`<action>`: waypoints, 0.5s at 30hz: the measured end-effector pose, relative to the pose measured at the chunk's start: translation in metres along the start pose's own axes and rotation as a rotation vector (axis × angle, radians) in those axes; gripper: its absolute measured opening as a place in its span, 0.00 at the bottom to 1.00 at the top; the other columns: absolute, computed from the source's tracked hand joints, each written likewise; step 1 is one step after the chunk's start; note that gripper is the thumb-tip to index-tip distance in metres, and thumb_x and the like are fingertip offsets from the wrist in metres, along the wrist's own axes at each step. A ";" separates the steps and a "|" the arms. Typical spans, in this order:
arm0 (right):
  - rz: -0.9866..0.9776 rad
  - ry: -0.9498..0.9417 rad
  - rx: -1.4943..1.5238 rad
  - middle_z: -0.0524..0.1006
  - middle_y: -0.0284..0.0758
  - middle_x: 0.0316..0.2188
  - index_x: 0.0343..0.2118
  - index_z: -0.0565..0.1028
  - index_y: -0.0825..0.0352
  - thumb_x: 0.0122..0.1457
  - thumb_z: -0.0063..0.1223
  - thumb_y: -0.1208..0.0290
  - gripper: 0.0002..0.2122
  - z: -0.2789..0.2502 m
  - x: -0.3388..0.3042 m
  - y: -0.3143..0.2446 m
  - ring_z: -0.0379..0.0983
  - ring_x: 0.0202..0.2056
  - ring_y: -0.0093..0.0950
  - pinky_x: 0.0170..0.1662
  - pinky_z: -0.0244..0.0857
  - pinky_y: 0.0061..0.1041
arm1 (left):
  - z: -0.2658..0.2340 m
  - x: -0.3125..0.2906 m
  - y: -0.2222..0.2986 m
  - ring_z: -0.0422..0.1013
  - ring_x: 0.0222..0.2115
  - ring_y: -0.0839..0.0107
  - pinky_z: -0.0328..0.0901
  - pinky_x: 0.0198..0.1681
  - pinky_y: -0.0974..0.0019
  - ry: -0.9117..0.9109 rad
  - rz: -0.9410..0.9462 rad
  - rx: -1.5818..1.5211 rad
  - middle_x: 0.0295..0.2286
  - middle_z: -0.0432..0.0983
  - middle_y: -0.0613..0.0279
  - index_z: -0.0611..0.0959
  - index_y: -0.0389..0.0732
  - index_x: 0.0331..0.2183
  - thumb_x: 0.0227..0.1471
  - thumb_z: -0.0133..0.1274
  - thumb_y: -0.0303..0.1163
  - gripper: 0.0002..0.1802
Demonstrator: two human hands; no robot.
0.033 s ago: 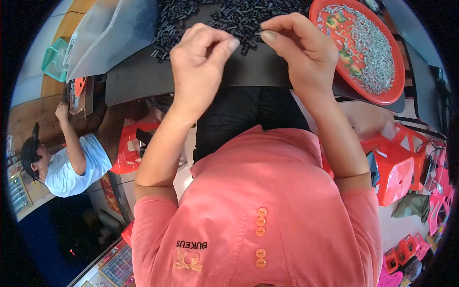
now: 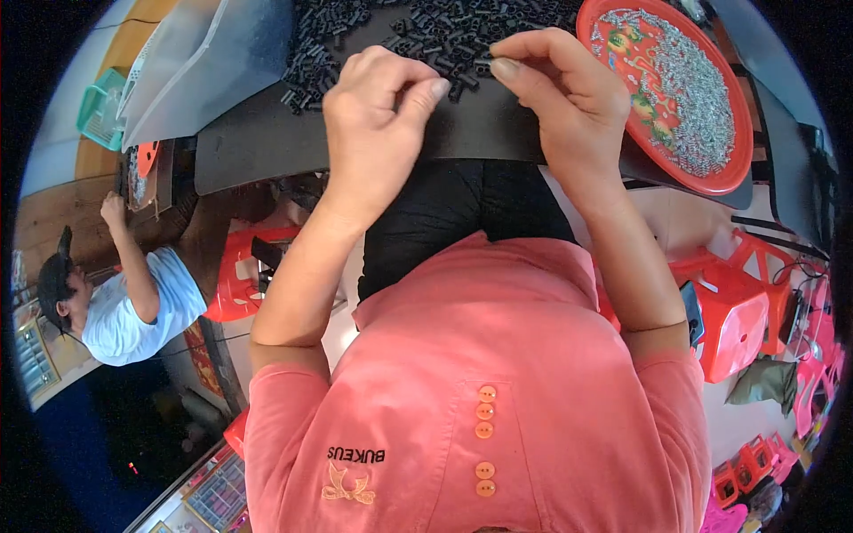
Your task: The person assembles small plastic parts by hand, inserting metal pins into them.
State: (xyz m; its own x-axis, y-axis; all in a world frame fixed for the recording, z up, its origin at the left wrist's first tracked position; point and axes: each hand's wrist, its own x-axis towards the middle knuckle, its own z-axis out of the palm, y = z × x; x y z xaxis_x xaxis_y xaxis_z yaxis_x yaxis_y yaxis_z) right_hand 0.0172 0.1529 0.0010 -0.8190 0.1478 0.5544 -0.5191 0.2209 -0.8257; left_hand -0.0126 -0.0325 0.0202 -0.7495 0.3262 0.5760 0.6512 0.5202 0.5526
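Over the near edge of the black parts, my left hand (image 2: 377, 124) is closed, thumb and forefinger pinched together. Whatever it grips, if anything, is too small to make out. My right hand (image 2: 573, 102) is closed in a similar pinch a short way to the right. A tiny dark bit shows at its fingertips, but I cannot tell whether it is held or lies behind them. Many small black plastic pieces (image 2: 324, 55), short and tube-like, lie loose on the dark tabletop (image 2: 258, 142). Right of my right hand, a red tray (image 2: 633, 147) holds a heap of small silvery metal pieces (image 2: 697, 111).
A translucent plastic bin (image 2: 209, 75) stands at the table's left. Beyond it is a green basket (image 2: 102, 111). At far left, a person in a white shirt (image 2: 147, 306) reaches toward another work surface. Red plastic stools (image 2: 733, 324) stand on the right.
Both my hands have shifted slightly to the right and a little nearer to me, with their pinches kept. The tray and the black pieces look the same.
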 end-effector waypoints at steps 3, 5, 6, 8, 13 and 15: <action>0.143 0.025 0.027 0.78 0.33 0.23 0.33 0.78 0.69 0.52 0.60 0.78 0.05 0.001 -0.004 0.001 0.73 0.26 0.19 0.31 0.66 0.19 | 0.012 -0.006 -0.001 0.70 0.31 0.57 0.67 0.31 0.57 -0.023 0.157 0.307 0.26 0.73 0.60 0.80 0.39 0.25 0.40 0.64 0.30 0.09; 0.181 0.003 -0.006 0.78 0.33 0.23 0.33 0.78 0.69 0.53 0.59 0.78 0.05 0.000 -0.006 -0.001 0.73 0.26 0.19 0.31 0.66 0.19 | 0.019 -0.008 -0.001 0.70 0.30 0.57 0.68 0.30 0.57 -0.065 0.195 0.393 0.27 0.72 0.59 0.79 0.39 0.25 0.40 0.63 0.29 0.09; 0.221 -0.015 -0.037 0.78 0.34 0.22 0.33 0.78 0.69 0.53 0.58 0.78 0.04 0.000 -0.006 -0.002 0.73 0.26 0.18 0.30 0.66 0.19 | 0.022 -0.009 -0.003 0.70 0.30 0.57 0.68 0.29 0.57 -0.058 0.212 0.406 0.28 0.72 0.58 0.78 0.38 0.25 0.40 0.63 0.29 0.10; 0.197 -0.011 -0.030 0.77 0.34 0.22 0.32 0.78 0.69 0.54 0.58 0.78 0.04 0.002 -0.006 0.004 0.72 0.25 0.18 0.30 0.65 0.19 | 0.022 -0.009 0.001 0.70 0.29 0.57 0.67 0.30 0.58 -0.057 0.187 0.411 0.27 0.72 0.58 0.79 0.38 0.26 0.42 0.63 0.28 0.08; 0.169 -0.020 -0.074 0.77 0.32 0.22 0.33 0.78 0.70 0.54 0.57 0.78 0.04 0.002 -0.005 0.003 0.71 0.25 0.17 0.29 0.64 0.19 | 0.021 -0.013 -0.004 0.72 0.28 0.60 0.68 0.27 0.60 0.003 0.187 0.248 0.25 0.72 0.58 0.79 0.37 0.26 0.43 0.61 0.25 0.07; 0.249 -0.062 0.043 0.77 0.31 0.22 0.34 0.78 0.69 0.55 0.56 0.77 0.05 0.002 -0.004 -0.002 0.71 0.25 0.16 0.29 0.64 0.19 | 0.016 -0.017 0.005 0.73 0.24 0.70 0.67 0.26 0.67 -0.039 -0.138 -0.216 0.24 0.76 0.61 0.80 0.35 0.28 0.47 0.60 0.23 0.05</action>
State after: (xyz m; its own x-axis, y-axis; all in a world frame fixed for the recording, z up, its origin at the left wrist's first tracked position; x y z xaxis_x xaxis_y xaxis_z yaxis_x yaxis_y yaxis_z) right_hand 0.0211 0.1495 0.0001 -0.9356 0.1325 0.3273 -0.3087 0.1435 -0.9403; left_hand 0.0010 -0.0232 0.0037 -0.8345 0.2958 0.4648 0.5494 0.3831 0.7426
